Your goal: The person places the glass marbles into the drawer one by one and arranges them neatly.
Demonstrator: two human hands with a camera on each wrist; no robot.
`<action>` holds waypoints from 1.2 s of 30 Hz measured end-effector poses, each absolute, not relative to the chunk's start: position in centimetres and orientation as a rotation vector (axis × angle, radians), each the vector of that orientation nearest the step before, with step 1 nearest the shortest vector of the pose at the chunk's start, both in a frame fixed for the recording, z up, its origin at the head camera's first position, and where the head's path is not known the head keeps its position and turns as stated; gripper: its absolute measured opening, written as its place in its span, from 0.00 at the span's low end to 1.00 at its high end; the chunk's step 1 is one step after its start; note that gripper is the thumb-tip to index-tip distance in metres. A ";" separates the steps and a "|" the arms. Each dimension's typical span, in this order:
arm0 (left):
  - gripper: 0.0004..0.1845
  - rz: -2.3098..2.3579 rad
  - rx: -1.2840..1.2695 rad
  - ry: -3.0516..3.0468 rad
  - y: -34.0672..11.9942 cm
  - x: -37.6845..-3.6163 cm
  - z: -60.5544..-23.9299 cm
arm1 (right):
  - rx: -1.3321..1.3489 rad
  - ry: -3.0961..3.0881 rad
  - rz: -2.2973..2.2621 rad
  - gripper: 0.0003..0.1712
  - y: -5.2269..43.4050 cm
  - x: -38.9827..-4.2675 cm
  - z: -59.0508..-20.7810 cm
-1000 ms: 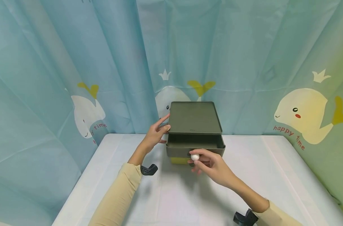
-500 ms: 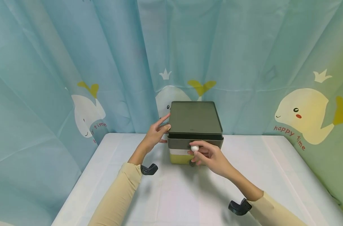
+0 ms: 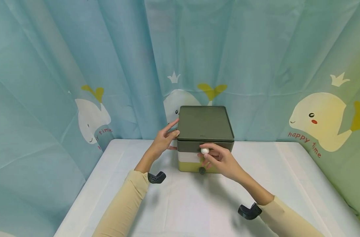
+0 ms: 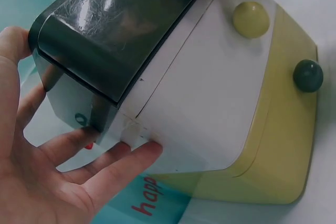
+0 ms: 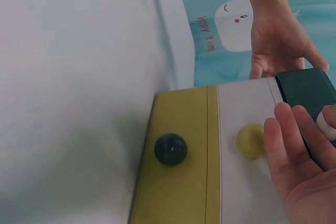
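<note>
A small three-drawer box (image 3: 205, 123) stands at the back of the table, with a dark green top drawer (image 4: 115, 30), a white middle drawer (image 4: 210, 87) and a yellow-green bottom drawer (image 5: 178, 192). The top drawer sits flush with the front. My right hand (image 3: 210, 154) pinches its white knob (image 3: 204, 151), seen at the edge of the right wrist view (image 5: 326, 121). My left hand (image 3: 170, 132) rests with straight fingers (image 4: 121, 163) against the box's left side. The middle drawer has a yellow knob (image 5: 250, 140), the bottom one a dark knob (image 3: 202, 170).
The box stands on a white table (image 3: 183, 204) close to a blue curtain (image 3: 79, 65) with whale prints that hangs behind and on both sides. The table's front half lies between my forearms.
The dark top drawer, pulled out a second ago, has slid in until flush. My right hand moved with the white knob toward the box. The left hand stayed put.
</note>
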State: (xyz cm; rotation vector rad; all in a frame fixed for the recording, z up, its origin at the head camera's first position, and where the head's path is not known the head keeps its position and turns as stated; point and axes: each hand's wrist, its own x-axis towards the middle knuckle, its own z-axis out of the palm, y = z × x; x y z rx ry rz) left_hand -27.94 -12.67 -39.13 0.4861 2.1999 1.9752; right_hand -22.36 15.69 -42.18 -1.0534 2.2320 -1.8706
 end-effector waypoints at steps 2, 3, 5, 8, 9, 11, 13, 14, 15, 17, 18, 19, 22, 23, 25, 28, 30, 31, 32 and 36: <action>0.33 1.979 0.490 2.195 -12.7 -27.9 -39.1 | -1.043 2.237 -1.869 0.20 15.7 -22.4 -42.1; 0.33 1.981 0.490 2.191 -12.6 -27.9 -39.1 | -1.039 2.236 -1.869 0.20 15.7 -22.5 -42.1; 0.33 1.985 0.488 2.186 -12.6 -27.9 -39.1 | -1.032 2.233 -1.871 0.20 15.8 -22.5 -42.1; 0.33 1.989 0.485 2.181 -12.6 -27.9 -39.1 | -1.030 2.230 -1.869 0.20 15.8 -22.6 -42.0; 0.33 1.991 0.483 2.180 -12.6 -27.9 -39.1 | -1.033 2.229 -1.870 0.20 15.8 -22.7 -42.1; 0.33 1.994 0.482 2.178 -12.5 -27.9 -39.2 | -1.035 2.232 -1.868 0.20 15.8 -22.8 -42.1; 0.33 1.991 0.482 2.176 -12.5 -28.0 -39.3 | -1.035 2.232 -1.867 0.20 15.9 -22.8 -42.1; 0.33 1.990 0.480 2.174 -12.5 -28.1 -39.3 | -1.034 2.231 -1.868 0.20 15.9 -22.8 -42.1; 0.33 1.990 0.478 2.172 -12.5 -28.1 -39.3 | -1.033 2.229 -1.868 0.20 15.9 -22.8 -42.1; 0.33 1.990 0.477 2.168 -12.5 -28.1 -39.3 | -1.033 2.229 -1.867 0.20 15.9 -22.8 -42.0; 0.33 1.990 0.476 2.168 -12.5 -28.1 -39.2 | -1.034 2.230 -1.867 0.20 15.9 -22.8 -42.0; 0.33 1.993 0.474 2.167 -12.5 -28.1 -39.2 | -1.035 2.230 -1.866 0.20 15.9 -22.8 -42.0; 0.33 1.998 0.476 2.168 -12.6 -28.1 -39.2 | -1.038 2.240 -1.856 0.20 15.8 -22.9 -42.0; 0.33 1.997 0.476 2.169 -12.6 -28.1 -39.3 | -1.033 2.240 -1.855 0.20 15.7 -22.9 -41.9; 0.33 1.994 0.478 2.167 -12.6 -28.2 -39.4 | -1.027 2.242 -1.851 0.20 15.7 -22.8 -41.9; 0.33 1.989 0.478 2.167 -12.6 -28.2 -39.6 | -1.018 2.238 -1.848 0.20 15.7 -22.7 -41.8; 0.33 1.987 0.479 2.167 -12.6 -28.2 -39.6 | -1.020 2.234 -1.847 0.21 15.8 -22.6 -41.8; 0.33 1.987 0.480 2.169 -12.6 -28.2 -39.6 | -1.022 2.231 -1.845 0.21 15.8 -22.6 -41.7; 0.32 1.991 0.475 2.166 -12.7 -28.2 -39.6 | -1.028 2.231 -1.842 0.21 15.8 -22.6 -41.7; 0.31 2.011 0.458 2.151 -12.8 -28.0 -39.6 | -1.051 2.255 -1.811 0.24 16.0 -22.6 -41.7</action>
